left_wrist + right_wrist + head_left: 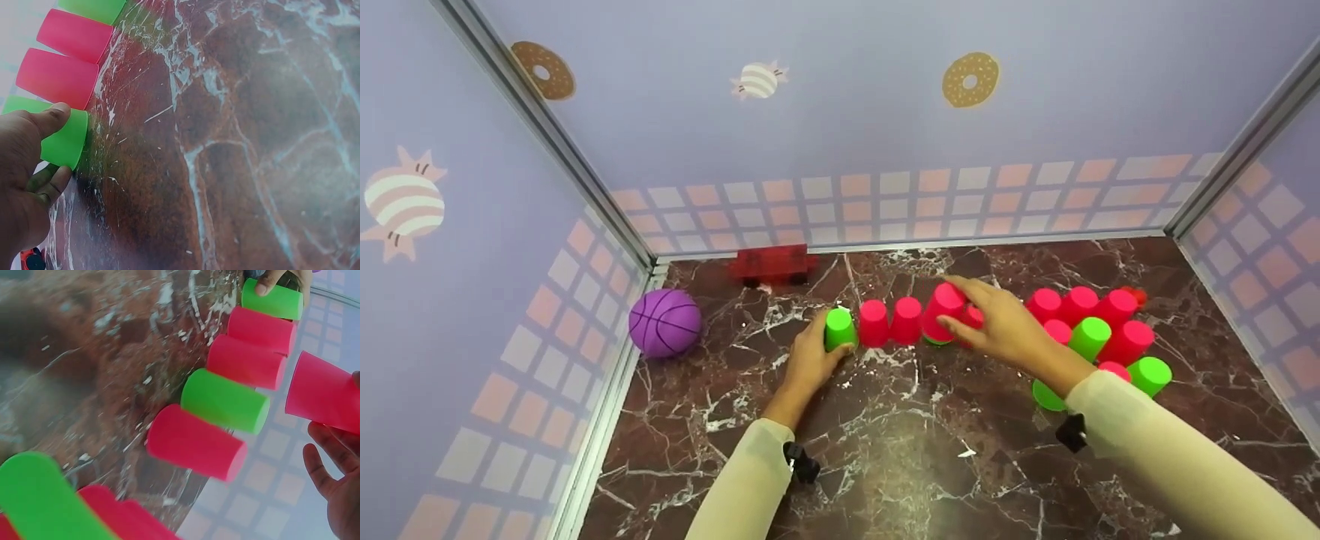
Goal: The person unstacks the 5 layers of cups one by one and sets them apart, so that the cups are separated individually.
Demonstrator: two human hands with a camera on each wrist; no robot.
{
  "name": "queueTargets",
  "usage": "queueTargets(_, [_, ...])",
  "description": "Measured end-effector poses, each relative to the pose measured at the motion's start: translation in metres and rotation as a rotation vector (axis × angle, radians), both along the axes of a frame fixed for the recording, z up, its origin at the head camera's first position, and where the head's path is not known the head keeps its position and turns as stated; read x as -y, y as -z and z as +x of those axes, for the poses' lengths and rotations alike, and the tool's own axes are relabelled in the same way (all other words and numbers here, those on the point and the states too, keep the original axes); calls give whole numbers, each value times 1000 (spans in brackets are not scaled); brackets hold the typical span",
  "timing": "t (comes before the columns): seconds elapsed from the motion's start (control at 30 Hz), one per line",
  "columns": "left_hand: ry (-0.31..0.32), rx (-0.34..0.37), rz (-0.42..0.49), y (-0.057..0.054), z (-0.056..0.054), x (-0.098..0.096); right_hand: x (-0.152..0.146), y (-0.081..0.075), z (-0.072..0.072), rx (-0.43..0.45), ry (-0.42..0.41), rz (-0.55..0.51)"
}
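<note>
My left hand (808, 354) grips an upside-down green cup (840, 328) at the left end of a row on the floor. Beside it in the row stand two upside-down pink cups, one next to the green cup (874, 324) and one further right (907, 322). My right hand (1003, 324) holds another pink cup (943, 309), raised over the row. The right wrist view shows this cup apart from the row, with a green cup (225, 400) below it and a pink cup (196, 443) at the row's right end.
To the right, several pink and green cups stand grouped, among them a green cup (1150, 376) and a pink cup (1131, 342). A purple ball (665, 323) sits by the left wall, and a red toy vehicle (772, 265) near the back wall (870, 135). The floor (885, 450) is dark marble-patterned.
</note>
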State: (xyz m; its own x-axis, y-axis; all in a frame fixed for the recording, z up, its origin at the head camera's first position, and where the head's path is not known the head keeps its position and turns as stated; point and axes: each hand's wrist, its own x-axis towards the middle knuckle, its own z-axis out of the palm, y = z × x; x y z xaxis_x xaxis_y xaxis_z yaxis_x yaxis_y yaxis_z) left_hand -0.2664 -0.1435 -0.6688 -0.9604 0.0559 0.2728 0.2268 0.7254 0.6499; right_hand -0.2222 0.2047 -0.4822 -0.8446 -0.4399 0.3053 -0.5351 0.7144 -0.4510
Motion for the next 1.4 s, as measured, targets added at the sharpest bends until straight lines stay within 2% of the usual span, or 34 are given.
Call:
queueTargets(0.2, [0, -4, 11, 1, 2, 0, -29, 7, 19, -90, -9, 7])
queueTargets(0.37, [12, -14, 13, 2, 2, 0, -51, 11, 36, -119, 12, 39])
queueTargets(0.53, [9, 5, 15, 0, 2, 0, -70, 19, 54, -172, 2, 20])
queueTargets(0.8, [0, 29, 11, -3, 3, -1, -98, 34, 87, -226, 3, 33])
queueTargets(1.0, [-1, 30, 13, -4, 3, -2, -118, 49, 108, -282, -33, 41])
queueTargets(1.17, [1, 22, 20, -3, 1, -2, -134, 64, 120, -333, -26, 81])
queueTargets(1.4, [5, 5, 16, -1, 0, -1, -156, 85, 133, -331, 28, 59])
